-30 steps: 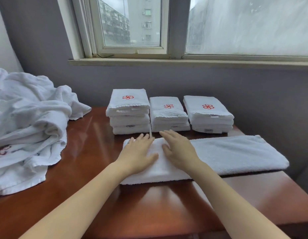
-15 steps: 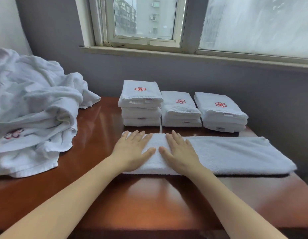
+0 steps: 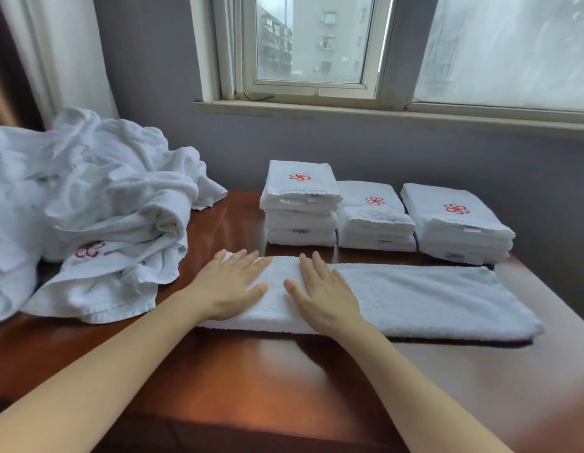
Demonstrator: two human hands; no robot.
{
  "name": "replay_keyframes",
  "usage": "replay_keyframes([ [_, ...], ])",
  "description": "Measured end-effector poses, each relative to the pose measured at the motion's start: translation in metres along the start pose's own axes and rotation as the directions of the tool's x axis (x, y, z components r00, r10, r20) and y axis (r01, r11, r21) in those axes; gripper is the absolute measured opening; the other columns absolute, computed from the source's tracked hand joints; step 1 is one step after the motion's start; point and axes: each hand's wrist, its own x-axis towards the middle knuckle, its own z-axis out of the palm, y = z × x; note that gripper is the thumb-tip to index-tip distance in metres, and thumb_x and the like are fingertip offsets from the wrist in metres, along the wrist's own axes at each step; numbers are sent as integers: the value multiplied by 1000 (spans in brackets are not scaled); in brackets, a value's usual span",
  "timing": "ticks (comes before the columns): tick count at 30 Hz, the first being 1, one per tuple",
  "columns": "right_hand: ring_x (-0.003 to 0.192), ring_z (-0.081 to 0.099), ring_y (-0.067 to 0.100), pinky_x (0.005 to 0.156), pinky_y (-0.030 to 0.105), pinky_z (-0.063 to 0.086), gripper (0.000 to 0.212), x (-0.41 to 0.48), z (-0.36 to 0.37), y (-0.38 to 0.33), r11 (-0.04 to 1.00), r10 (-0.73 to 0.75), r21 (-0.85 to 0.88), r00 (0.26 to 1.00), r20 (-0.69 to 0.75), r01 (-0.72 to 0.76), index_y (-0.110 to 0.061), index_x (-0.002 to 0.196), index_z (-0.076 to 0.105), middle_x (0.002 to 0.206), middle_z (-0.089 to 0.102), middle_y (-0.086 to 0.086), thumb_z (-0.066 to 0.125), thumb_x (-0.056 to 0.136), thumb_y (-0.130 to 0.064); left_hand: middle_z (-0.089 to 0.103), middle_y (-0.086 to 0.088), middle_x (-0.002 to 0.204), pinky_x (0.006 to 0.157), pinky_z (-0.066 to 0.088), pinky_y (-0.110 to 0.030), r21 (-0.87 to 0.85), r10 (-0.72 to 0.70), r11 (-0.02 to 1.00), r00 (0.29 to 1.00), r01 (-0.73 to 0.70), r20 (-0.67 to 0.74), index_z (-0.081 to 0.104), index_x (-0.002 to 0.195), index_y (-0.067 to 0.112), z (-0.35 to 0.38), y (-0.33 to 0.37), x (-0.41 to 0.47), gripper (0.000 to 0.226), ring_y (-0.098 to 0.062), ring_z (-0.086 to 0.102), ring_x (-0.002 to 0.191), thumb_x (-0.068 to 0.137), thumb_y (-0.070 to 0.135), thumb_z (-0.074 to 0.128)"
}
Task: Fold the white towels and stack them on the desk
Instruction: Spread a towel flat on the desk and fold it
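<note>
A white towel (image 3: 424,299) folded into a long strip lies across the brown desk (image 3: 267,371). My left hand (image 3: 233,284) and my right hand (image 3: 323,294) both press flat on the strip's left end, fingers straight, side by side. Behind the strip stand three stacks of folded white towels with red flower marks: a left stack (image 3: 300,204), a middle stack (image 3: 375,217) and a right stack (image 3: 454,223).
A large heap of unfolded white towels (image 3: 87,210) covers the desk's left side. A grey wall and a window sill (image 3: 382,114) run behind the stacks. The desk's right edge (image 3: 545,299) falls off beside the strip's end.
Both hands have stayed flat on the towel's left end, spreading slightly apart. The view has swung left, bringing more of the unfolded heap into sight.
</note>
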Motion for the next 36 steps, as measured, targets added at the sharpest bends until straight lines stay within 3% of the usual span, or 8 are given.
replay_keyframes([
  [5, 150, 6, 8, 120, 28, 2, 57, -19, -25, 39, 999, -35, -15, 999, -21, 35, -23, 157, 17, 165, 12, -3, 24, 105, -45, 1, 4, 166, 123, -7, -38, -61, 100, 993, 994, -102, -35, 7, 158, 32, -8, 53, 14, 56, -12, -4, 152, 105, 44, 20],
  [10, 150, 8, 10, 118, 26, 3, 52, -44, -59, 108, 986, -21, -163, 1000, 10, 23, -20, 156, 23, 165, 13, -2, 27, 106, -35, 3, -1, 166, 123, -5, -42, -28, 254, 966, 966, -255, -50, 9, 158, 27, -4, 139, 49, 57, -15, -1, 152, 104, 37, 23],
  [20, 151, 3, 10, 121, 45, -2, 56, -74, -99, 206, 916, 301, -236, 944, -133, -325, -22, 157, 16, 165, 8, -3, 21, 105, -42, 1, -4, 166, 123, -2, -43, -96, 389, 914, 919, -393, -65, 12, 158, 23, 9, 251, 103, 59, -18, -3, 152, 102, 34, 25],
  [23, 148, 17, 21, 118, 46, 16, 53, -77, -105, 212, 872, 400, -223, 897, -186, -435, -24, 155, 21, 164, 14, 0, 23, 105, -41, 6, -3, 166, 123, -3, -38, -98, 451, 882, 886, -461, -110, 16, 158, 22, 11, 266, 112, 59, -17, 0, 152, 100, 31, 28],
  [25, 134, 36, 29, 106, 41, 31, 50, -77, -113, 214, 834, 441, -252, 867, -233, -492, -24, 150, 30, 152, 34, 8, 29, 103, -40, 5, -1, 166, 122, -5, -35, -88, 481, 867, 869, -491, -118, 14, 158, 24, 12, 270, 116, 60, -16, -1, 152, 100, 32, 27],
  [27, 126, 42, 30, 96, 40, 38, 46, -75, -123, 215, 815, 471, -261, 854, -220, -517, -23, 144, 37, 138, 47, 8, 35, 101, -41, 2, 0, 166, 122, -7, -35, -74, 489, 864, 866, -498, -107, 11, 158, 27, 12, 271, 118, 62, -14, -3, 152, 97, 36, 21],
  [32, 112, 55, 24, 86, 36, 47, 44, -70, -145, 218, 824, 564, 7, 819, -102, -566, -20, 127, 49, 123, 54, 4, 57, 87, -37, 3, 3, 166, 122, -7, -34, -75, 488, 865, 866, -497, -111, 13, 158, 28, 12, 271, 116, 62, -13, -2, 152, 97, 35, 23],
  [36, 88, 57, 19, 65, 29, 43, 24, -69, -152, 214, 808, 549, 304, 833, -74, -505, -16, 95, 57, 91, 58, -2, 69, 76, -24, 34, 6, 158, 116, 12, -24, -239, 478, 801, 827, -549, -297, 36, 152, 28, 12, 268, 109, 59, -14, 26, 145, 93, 30, 42],
])
